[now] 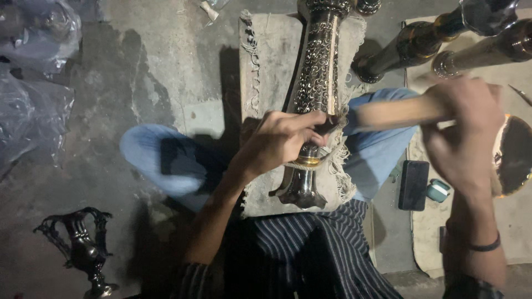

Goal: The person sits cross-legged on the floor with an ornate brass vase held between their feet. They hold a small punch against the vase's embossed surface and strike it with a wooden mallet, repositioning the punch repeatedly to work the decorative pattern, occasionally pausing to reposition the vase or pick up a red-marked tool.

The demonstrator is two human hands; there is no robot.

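Right hand [463,130] gripping a wooden handle [396,112] beside the metal vase [316,94].
Left hand [282,141] is pinching a small tool against the vase, which is lying on a fringed cloth [269,66] across the lap.

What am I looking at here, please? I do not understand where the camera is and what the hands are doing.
The camera sits on a person's head and looks down at their lap. The left hand presses a small tool against a tall engraved metal vase lying on a fringed cloth-covered board. The right hand, blurred, holds a wooden handle. More metal vases lie at upper right, a dark ornate jug stands lower left, and a phone lies on the floor.
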